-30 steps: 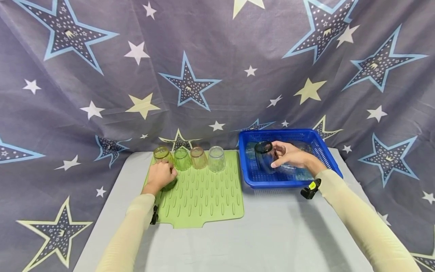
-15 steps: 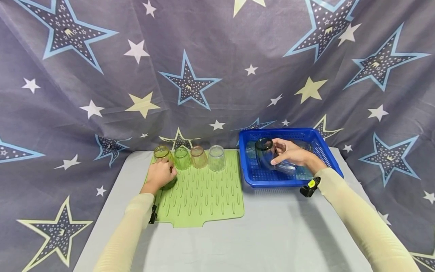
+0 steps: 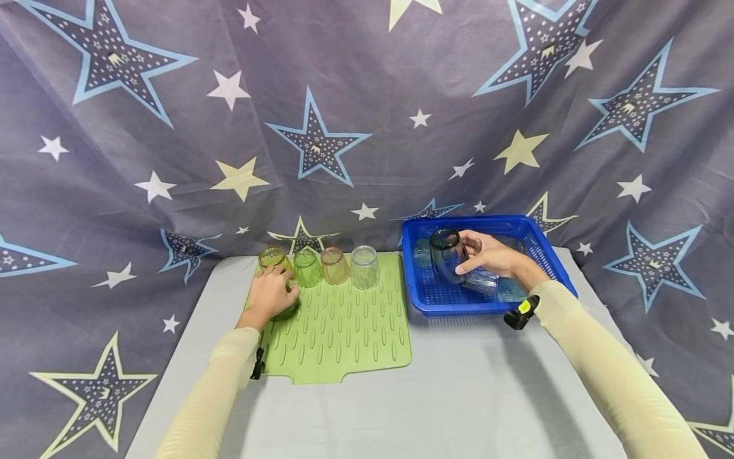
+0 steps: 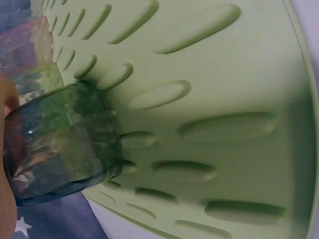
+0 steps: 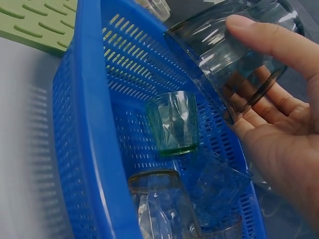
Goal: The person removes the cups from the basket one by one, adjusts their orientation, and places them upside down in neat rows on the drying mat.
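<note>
Nearest are 2 cream sleeves [image 3: 206,389] reaching over a pale table [image 3: 373,421]. Past its front strip lies a green ridged mat [image 3: 338,335]. On the mat's left part, the left hand [image 3: 268,296] has its fingers around a dark-tinted glass [image 4: 70,144], which seems to touch the mat; how firmly it grips, I cannot tell. To the right, the right hand [image 3: 490,260] holds a smoky glass [image 3: 446,258] between thumb and fingers over a blue basket [image 3: 470,311]. In the basket are more glasses, including a green-tinted glass [image 5: 173,122] and an amber-rimmed glass [image 5: 159,209]. Along the mat's far edge stand 4 glasses: yellow glass [image 3: 272,256], green glass [image 3: 308,268], pinkish glass [image 3: 335,266] and clear glass [image 3: 365,268]. Behind hangs a starry curtain [image 3: 384,159].

The step in hand looks like settling 1 glass on the mat while another is held at the basket. The next move seems to call for a steady right grip and clearance over the basket's rim.

Compared with 1 second ago, the smoky glass sits slightly higher; the left hand is nearly unchanged.
</note>
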`<state>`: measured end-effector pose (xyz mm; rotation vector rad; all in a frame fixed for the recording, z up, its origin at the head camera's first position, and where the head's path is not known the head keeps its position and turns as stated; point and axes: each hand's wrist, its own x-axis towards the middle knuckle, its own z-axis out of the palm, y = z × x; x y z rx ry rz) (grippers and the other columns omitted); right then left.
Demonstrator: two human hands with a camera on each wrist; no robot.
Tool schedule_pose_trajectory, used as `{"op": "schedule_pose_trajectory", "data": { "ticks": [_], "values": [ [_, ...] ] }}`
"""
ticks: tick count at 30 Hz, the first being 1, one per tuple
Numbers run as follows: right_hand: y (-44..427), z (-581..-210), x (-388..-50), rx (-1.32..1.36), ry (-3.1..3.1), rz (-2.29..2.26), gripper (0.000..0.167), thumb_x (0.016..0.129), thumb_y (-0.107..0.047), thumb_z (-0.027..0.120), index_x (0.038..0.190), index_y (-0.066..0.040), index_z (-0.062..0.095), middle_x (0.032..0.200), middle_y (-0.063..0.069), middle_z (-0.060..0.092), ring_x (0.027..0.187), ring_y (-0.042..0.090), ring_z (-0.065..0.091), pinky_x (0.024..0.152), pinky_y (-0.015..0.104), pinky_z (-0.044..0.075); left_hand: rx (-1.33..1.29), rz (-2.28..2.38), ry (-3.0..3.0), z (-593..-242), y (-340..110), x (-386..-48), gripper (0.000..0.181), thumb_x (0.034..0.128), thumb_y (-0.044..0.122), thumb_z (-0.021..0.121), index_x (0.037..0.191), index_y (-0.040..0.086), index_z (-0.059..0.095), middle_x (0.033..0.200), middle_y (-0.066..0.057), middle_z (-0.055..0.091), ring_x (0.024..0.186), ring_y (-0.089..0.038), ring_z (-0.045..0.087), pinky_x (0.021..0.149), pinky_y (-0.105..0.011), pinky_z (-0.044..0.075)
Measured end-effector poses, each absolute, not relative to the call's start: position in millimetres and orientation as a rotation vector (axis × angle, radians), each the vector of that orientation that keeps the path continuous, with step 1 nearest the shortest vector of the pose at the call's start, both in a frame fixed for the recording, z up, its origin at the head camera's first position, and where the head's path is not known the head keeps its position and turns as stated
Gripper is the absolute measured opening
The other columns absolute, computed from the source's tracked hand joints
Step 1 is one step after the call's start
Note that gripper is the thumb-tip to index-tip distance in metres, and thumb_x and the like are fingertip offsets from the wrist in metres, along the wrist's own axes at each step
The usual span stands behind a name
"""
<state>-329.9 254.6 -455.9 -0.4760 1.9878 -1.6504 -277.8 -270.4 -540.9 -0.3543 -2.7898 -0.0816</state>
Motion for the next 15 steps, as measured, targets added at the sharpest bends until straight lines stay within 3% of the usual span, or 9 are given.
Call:
{"op": "schedule_pose_trajectory", "data": {
  "ticks": [6,8,13,15],
  "values": [
    [253.3,-454.5,-329.3,-0.478,1.989,-1.654,0.056,0.081,0.01,0.075,0.126,-0.013,0.05,0.108,-0.001,0.055,0.093,0.016,0.047,0.078,0.027,0.049,-0.401,-0.129,-2.696,-527.0,-254.3,-280.3,0.029,0.0892,0.031,0.065,0.103,0.009,0.076,0.108,-0.014,0.072,0.104,-0.036,0.066,0.097,-0.053,0.052],
    [252.5,-454.4,-328.8,-0.48,1.99,-1.64,0.056,0.083,0.008,0.074,0.127,-0.014,0.048,0.112,0.0,0.053,0.102,0.013,0.049,0.083,0.025,0.049,-0.437,-0.156,-2.643,-520.0,-244.9,-281.3,0.03,0.0886,0.03,0.065,0.104,0.008,0.077,0.106,-0.014,0.072,0.102,-0.036,0.067,0.098,-0.053,0.052],
    [247.2,-453.6,-328.8,-0.504,1.971,-1.638,0.051,0.086,0.007,0.072,0.126,-0.013,0.047,0.111,0.0,0.05,0.103,0.012,0.048,0.087,0.026,0.05,-0.542,-0.203,-2.457,-502.2,-216.9,-285.2,0.031,0.0857,0.029,0.065,0.102,0.006,0.078,0.099,-0.013,0.073,0.091,-0.034,0.068,0.089,-0.051,0.055],
    [244.3,-452.6,-328.7,-0.521,1.966,-1.648,0.047,0.087,0.007,0.072,0.123,-0.009,0.047,0.103,0.002,0.047,0.094,0.017,0.045,0.084,0.031,0.048,-0.581,-0.219,-2.388,-494.6,-204.7,-287.0,0.03,0.0849,0.029,0.064,0.1,0.007,0.077,0.095,-0.012,0.072,0.087,-0.033,0.067,0.084,-0.049,0.055]
  ]
}}
